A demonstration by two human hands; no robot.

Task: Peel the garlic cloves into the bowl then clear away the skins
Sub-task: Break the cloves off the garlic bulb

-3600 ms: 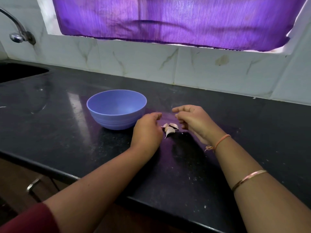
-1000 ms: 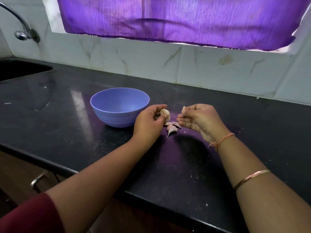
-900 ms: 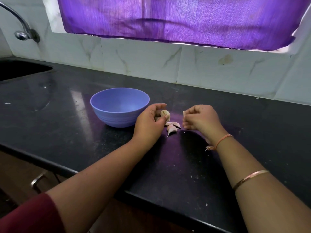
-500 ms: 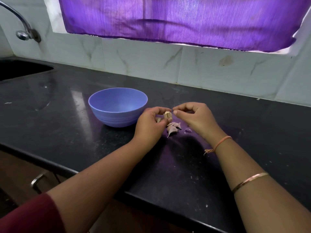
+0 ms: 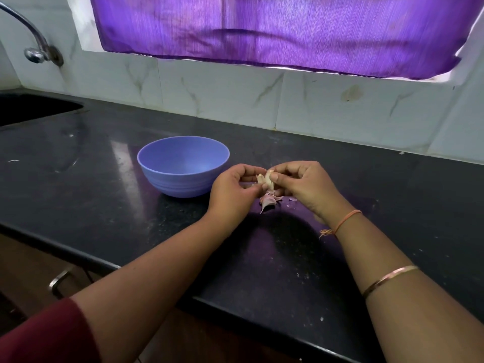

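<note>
A pale garlic clove (image 5: pixel 264 179) with a loose flap of skin is held just above the black counter. My left hand (image 5: pixel 233 192) grips the clove from the left. My right hand (image 5: pixel 303 184) pinches the skin at the clove's top from the right. Below the hands, unpeeled pinkish cloves (image 5: pixel 268 201) lie on the counter, with a small scrap of skin (image 5: pixel 292 199) beside them. The blue bowl (image 5: pixel 167 179) stands just left of my left hand, and nothing shows inside it.
The black counter (image 5: pixel 104 200) runs to a front edge near me. A sink (image 5: pixel 31 108) and tap (image 5: pixel 34 52) are at the far left. A tiled wall and a purple curtain (image 5: pixel 262 30) stand behind.
My left hand picked a clove off the counter and raised it. My right hand pulled off a scrap, dropped it on the counter, and has come back to pinch the clove's skin.
</note>
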